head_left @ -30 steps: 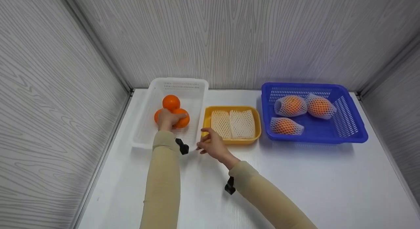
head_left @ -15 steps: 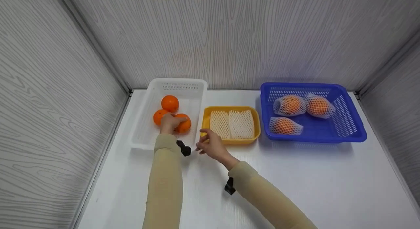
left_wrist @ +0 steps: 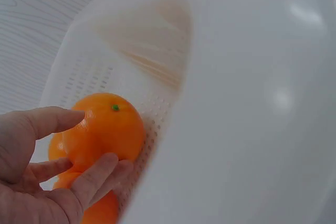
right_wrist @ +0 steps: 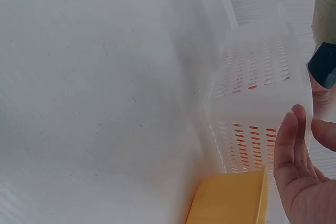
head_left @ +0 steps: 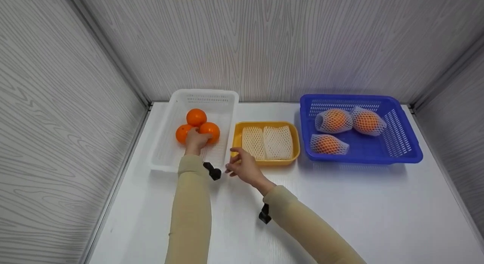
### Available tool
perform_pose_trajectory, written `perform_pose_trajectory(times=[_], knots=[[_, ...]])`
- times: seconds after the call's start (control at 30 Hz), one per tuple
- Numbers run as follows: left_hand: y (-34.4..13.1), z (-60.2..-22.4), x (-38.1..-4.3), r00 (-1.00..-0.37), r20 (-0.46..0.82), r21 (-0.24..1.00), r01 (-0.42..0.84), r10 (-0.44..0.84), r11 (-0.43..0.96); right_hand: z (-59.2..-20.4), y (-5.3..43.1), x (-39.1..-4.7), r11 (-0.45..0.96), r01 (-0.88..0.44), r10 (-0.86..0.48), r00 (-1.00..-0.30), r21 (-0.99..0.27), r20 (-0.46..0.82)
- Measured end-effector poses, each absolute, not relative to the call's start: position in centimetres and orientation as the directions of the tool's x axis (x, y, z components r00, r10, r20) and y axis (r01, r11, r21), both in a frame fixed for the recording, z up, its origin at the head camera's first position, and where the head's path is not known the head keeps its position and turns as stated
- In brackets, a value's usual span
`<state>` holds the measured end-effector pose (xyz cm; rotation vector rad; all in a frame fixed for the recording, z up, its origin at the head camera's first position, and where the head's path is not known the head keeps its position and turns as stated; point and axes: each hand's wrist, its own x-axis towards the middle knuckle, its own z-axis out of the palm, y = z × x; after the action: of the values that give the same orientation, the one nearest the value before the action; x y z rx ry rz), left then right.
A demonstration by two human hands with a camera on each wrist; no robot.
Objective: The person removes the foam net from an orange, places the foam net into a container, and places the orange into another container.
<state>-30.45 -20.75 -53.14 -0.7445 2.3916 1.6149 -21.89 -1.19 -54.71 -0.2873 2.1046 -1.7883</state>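
Note:
Inside the white basket (head_left: 160, 163), my left hand (head_left: 194, 139) touches the right orange (head_left: 211, 132) with its fingertips and thumb. The left wrist view shows that orange (left_wrist: 107, 127) with a green stem spot, and my loosely bent fingers against its near side. Two more oranges lie against it, the left orange (head_left: 182, 134) and the back orange (head_left: 196, 117). My right hand (head_left: 245, 167) stays by the basket's near right corner, fingers loosely bent. In the right wrist view its fingers (right_wrist: 287, 145) lie close to the slotted wall, with the thumb apart; contact with the rim is unclear.
A yellow tray (head_left: 297, 158) with two folded white foam nets (head_left: 278, 143) stands right of the white basket. Farther right, a blue basket (head_left: 363, 158) holds three net-wrapped oranges (head_left: 329, 145). Grey wood-grain walls (head_left: 264, 48) enclose the white table (head_left: 340, 211).
The right orange first shifted toward the front right, then moved back against the other oranges. My left hand moved slightly nearer to me over the second. My right hand has stayed in place.

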Motion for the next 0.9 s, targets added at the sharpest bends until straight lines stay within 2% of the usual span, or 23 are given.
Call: perform_pose_trajectory(times=[0.33, 0.67, 0.9], knots=[[-20.3, -53.1, -30.7, -0.901, -0.337, 0.865, -0.411, -0.275, 0.287, -54.7, -1.3, -21.9, 0.158, 0.076, -0.383, -0.914, -0.985, -0.132], [-20.2, -53.6, -30.7, -0.921, -0.345, 0.881, -0.384, -0.181, 0.277, -54.6, -1.1, -21.7, 0.146, 0.091, -0.388, -0.911, -0.985, -0.142], [-20.4, -53.4, -30.6, -0.944, -0.294, 0.858, -0.331, -0.152, 0.393, -54.4, -0.1, -21.7, 0.173, 0.101, -0.419, -0.892, -0.980, -0.166]])
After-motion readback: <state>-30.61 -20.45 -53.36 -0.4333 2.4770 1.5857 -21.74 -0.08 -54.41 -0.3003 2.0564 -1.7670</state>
